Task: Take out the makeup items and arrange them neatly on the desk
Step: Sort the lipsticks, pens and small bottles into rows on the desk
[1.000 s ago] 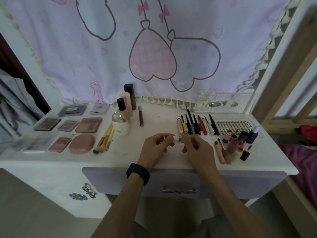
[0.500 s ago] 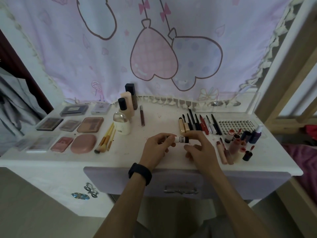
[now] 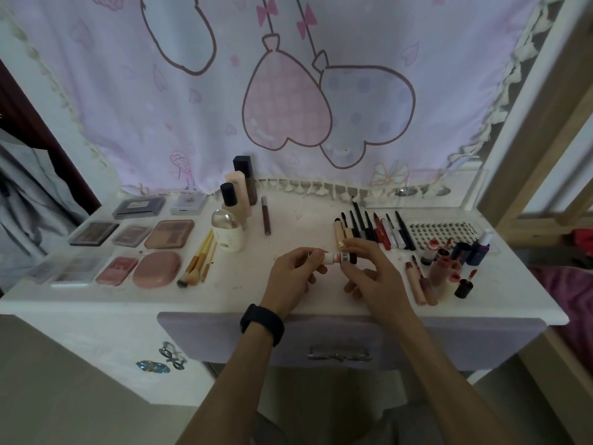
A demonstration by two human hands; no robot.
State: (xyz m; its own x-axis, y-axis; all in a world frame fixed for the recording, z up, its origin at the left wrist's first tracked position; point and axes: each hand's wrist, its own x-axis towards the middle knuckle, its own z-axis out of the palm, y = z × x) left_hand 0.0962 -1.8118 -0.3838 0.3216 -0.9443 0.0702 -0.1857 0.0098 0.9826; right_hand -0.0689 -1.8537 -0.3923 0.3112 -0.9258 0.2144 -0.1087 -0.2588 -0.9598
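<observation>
- Left hand (image 3: 290, 277), wearing a black wristband (image 3: 262, 322), is pinching the white end of a small tube (image 3: 335, 258) between thumb and fingertips.
- Right hand (image 3: 372, 277) is gripping the tube's dark cap end, so the 2 hands are holding the small tube level over the front middle of the desk (image 3: 96, 303).
- Far left of the tube, eyeshadow palettes (image 3: 168, 234) and a pink compact (image 3: 157, 269) are lying flat in rows.
- Nearer on the tube's left, makeup brushes (image 3: 200, 258) are lying side by side, and 4 bottles (image 3: 236, 200) are standing behind them.
- Just behind and right of the tube, a row of dark pencils (image 3: 378, 229) is lying fanned out.
- Farther right of the tube, lip tints (image 3: 446, 268) are sitting in a cluster, some upright, some lying down.
</observation>
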